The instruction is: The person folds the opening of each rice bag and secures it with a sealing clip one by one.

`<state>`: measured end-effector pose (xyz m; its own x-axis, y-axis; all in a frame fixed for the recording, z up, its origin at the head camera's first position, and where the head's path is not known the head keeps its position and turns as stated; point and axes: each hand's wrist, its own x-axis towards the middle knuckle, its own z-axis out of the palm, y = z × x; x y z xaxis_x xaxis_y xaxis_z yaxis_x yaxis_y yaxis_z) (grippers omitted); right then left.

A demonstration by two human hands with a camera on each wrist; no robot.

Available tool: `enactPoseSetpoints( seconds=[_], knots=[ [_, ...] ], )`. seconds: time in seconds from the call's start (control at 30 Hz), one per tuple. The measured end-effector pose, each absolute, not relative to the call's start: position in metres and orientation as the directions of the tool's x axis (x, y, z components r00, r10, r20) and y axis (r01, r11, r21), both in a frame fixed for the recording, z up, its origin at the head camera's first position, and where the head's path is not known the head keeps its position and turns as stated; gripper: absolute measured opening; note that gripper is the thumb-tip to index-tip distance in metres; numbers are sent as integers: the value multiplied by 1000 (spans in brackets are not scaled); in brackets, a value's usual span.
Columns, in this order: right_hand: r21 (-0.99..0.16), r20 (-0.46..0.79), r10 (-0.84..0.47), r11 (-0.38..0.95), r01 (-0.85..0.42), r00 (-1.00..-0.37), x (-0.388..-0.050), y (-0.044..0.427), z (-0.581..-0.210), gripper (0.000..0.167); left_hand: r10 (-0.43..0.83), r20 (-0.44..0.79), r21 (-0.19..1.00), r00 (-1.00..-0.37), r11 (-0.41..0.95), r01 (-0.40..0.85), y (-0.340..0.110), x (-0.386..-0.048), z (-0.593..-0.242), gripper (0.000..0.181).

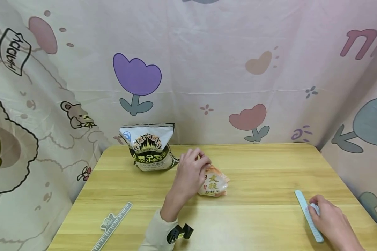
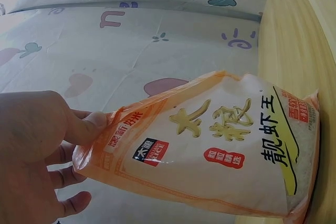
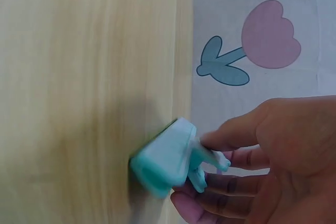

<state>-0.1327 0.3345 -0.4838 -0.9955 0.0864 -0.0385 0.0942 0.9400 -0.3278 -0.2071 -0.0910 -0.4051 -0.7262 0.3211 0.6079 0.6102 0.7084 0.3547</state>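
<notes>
Near the middle of the table stands an orange-edged, partly clear bag of rice (image 1: 215, 184). My left hand (image 1: 190, 174) pinches its gathered top corner; in the left wrist view the thumb lies over the plastic of the rice bag (image 2: 220, 145) and the other fingers are spread behind it. At the right of the table, my right hand (image 1: 331, 216) holds a long, light-blue bag clip (image 1: 303, 205) by its grip. The right wrist view shows the mint bag clip (image 3: 170, 153) end-on and blurred, its handles between thumb and fingers.
A white, black and gold rice bag (image 1: 150, 157) stands at the back left, its top upright. A grey bag clip with ruler marks (image 1: 113, 223) lies at the front left. Patterned cloth (image 1: 201, 69) hangs behind and beside the wooden table (image 1: 254, 198).
</notes>
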Motion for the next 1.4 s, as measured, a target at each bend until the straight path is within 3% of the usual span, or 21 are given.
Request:
enactPoseSetpoints(
  seconds=[0.53, 0.83, 1.4],
  knots=[
    [-325, -7, 64, 943, 63, -998, -130, 340, -478, 29, 319, 597, 359, -736, 714, 601, -93, -208, -403, 5],
    [-308, -156, 98, 940, 143, -983, -134, 342, -471, 43, 320, 599, 344, -734, 725, 597, -93, -208, -402, 6],
    [-280, -255, 138, 937, 210, -957, -130, 346, -464, 37, 321, 591, 347, -740, 727, 593, -91, -206, -404, 5]
  ],
)
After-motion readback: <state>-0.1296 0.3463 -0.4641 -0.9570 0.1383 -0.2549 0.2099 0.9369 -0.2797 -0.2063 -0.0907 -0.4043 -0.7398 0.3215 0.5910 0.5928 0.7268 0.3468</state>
